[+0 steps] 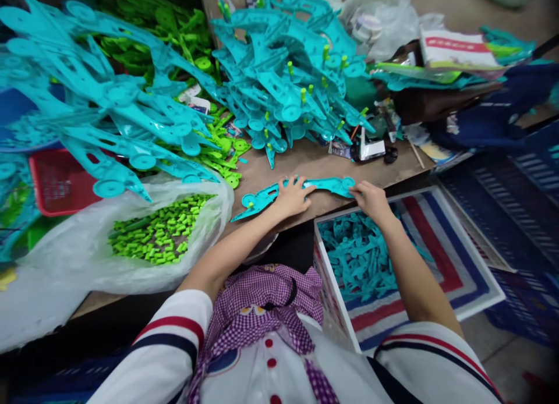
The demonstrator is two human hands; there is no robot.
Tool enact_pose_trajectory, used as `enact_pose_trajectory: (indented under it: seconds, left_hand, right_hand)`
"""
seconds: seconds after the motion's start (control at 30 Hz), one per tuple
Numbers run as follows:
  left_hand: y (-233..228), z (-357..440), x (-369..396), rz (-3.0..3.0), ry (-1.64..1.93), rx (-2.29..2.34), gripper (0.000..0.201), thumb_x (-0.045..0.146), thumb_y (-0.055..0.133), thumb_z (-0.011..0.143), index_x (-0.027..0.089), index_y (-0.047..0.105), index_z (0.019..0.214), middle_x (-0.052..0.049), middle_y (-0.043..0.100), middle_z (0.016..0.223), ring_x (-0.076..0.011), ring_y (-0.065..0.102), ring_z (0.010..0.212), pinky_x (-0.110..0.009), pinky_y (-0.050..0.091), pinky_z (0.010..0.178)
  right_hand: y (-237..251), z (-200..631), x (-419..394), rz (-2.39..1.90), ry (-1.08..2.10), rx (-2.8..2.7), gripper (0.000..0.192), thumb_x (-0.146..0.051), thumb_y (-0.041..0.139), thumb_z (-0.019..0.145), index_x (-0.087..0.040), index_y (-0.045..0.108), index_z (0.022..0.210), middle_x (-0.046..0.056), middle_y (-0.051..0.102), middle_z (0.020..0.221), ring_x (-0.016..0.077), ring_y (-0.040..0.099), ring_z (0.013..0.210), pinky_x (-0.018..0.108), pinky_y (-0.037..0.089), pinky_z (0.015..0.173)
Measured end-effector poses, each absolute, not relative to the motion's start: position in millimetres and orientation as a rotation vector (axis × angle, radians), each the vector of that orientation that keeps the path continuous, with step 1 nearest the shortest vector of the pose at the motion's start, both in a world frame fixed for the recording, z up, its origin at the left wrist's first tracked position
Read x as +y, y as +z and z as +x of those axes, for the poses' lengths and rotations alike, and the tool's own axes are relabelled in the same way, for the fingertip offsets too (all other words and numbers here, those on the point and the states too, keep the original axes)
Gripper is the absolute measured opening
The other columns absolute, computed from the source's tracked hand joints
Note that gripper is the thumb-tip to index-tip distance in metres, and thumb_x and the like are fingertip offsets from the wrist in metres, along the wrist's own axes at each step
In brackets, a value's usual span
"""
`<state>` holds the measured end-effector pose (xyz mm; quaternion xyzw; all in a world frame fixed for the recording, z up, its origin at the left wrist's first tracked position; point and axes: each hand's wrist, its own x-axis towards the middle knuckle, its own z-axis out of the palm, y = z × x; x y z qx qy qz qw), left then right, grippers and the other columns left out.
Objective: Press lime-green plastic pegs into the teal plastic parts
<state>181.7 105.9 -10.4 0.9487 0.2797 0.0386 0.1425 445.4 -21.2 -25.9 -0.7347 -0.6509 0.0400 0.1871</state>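
Note:
A long turquoise plastic part (332, 184), with a round disc at each end, lies along the front edge of the brown work table. My left hand (293, 195) rests over its middle, fingers curled across it and gripping it. At the part's right end, my right hand (370, 201) pinches by the round disc; whether a small piece is between those fingertips is hidden. A lime-green peg (250, 205) stands in the part's left end. Left of my left forearm, a clear plastic bag (218, 218) lies open, holding many short green pegs (159, 232).
Big piles of turquoise parts (288, 72) cover the back and left, with flat green parts (222, 142) between them. A red tray (56, 185) stands left. Below my right arm, a striped-lined crate (454, 247) holds smaller turquoise pieces (358, 252). Papers and wrappers (371, 148) lie behind.

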Motion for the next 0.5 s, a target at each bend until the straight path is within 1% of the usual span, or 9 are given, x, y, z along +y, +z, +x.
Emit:
enact_pose_trajectory:
  seconds: [0.07,0.13,0.2,0.23,0.3,0.4,0.5]
  left_hand:
    - [-9.1,182.2,106.2,2.737,0.096,0.814,0.048,0.034,0.048,0.091,0.035,0.054,0.139,-0.009,0.044,0.148,-0.0352,0.035,0.134,-0.059,0.031,0.105]
    - [-11.1,183.6,105.8,2.723,0.121,0.827,0.049,0.034,0.05,0.09,0.035,0.055,0.139,-0.01,0.045,0.147,-0.0356,0.036,0.132,-0.059,0.031,0.104]
    - [-14.6,185.2,104.7,2.7,0.148,0.836,0.049,0.032,0.053,0.088,0.034,0.057,0.137,-0.01,0.047,0.144,-0.0355,0.037,0.13,-0.059,0.029,0.105]
    - [-16.1,185.7,103.9,2.688,0.158,0.835,0.048,0.03,0.054,0.087,0.034,0.058,0.135,-0.01,0.048,0.142,-0.0352,0.037,0.13,-0.059,0.028,0.106]
    - [-18.0,185.0,101.8,2.661,0.183,0.837,0.044,0.027,0.055,0.085,0.031,0.063,0.129,-0.01,0.05,0.138,-0.0339,0.039,0.129,-0.058,0.026,0.108]
    - [-15.2,179.7,97.3,2.594,0.236,0.855,0.037,0.024,0.057,0.083,0.025,0.068,0.118,-0.011,0.053,0.129,-0.0305,0.044,0.124,-0.053,0.028,0.108]
    - [-3.2,174.9,90.6,2.554,0.276,0.815,0.032,0.021,0.06,0.08,0.022,0.07,0.111,-0.011,0.055,0.123,-0.0283,0.048,0.119,-0.048,0.034,0.103]
  right_hand:
    - [-26.6,442.8,-28.1,-2.033,0.17,-1.791,0.026,-0.035,0.05,0.094,-0.019,0.07,0.094,0.01,0.069,0.092,0.0232,0.066,0.089,0.034,0.051,0.08]
    - [-27.2,437.5,-36.1,-1.995,0.179,-1.762,0.036,-0.04,0.05,0.094,-0.018,0.066,0.117,0.014,0.069,0.112,0.0262,0.065,0.105,0.038,0.05,0.09]
    - [-29.6,432.4,-42.1,-2.028,0.106,-1.725,0.056,-0.047,0.053,0.092,-0.018,0.052,0.139,0.017,0.061,0.131,0.0304,0.058,0.122,0.046,0.045,0.1]
    - [-31.5,430.8,-43.6,-2.073,0.073,-1.701,0.065,-0.051,0.054,0.091,-0.017,0.044,0.145,0.019,0.058,0.135,0.0324,0.056,0.124,0.05,0.044,0.101]
    - [-35.7,430.3,-43.8,-2.151,0.1,-1.665,0.075,-0.056,0.054,0.089,-0.016,0.037,0.15,0.02,0.061,0.13,0.0342,0.06,0.118,0.053,0.045,0.098]
    - [-37.5,432.0,-42.5,-2.125,0.278,-1.66,0.085,-0.061,0.059,0.083,-0.013,0.038,0.15,0.019,0.065,0.12,0.0315,0.065,0.103,0.047,0.051,0.09]
    - [-29.0,427.3,-52.4,-2.072,0.359,-1.609,0.089,-0.061,0.065,0.077,-0.013,0.041,0.149,0.017,0.062,0.119,0.0298,0.064,0.104,0.043,0.053,0.09]
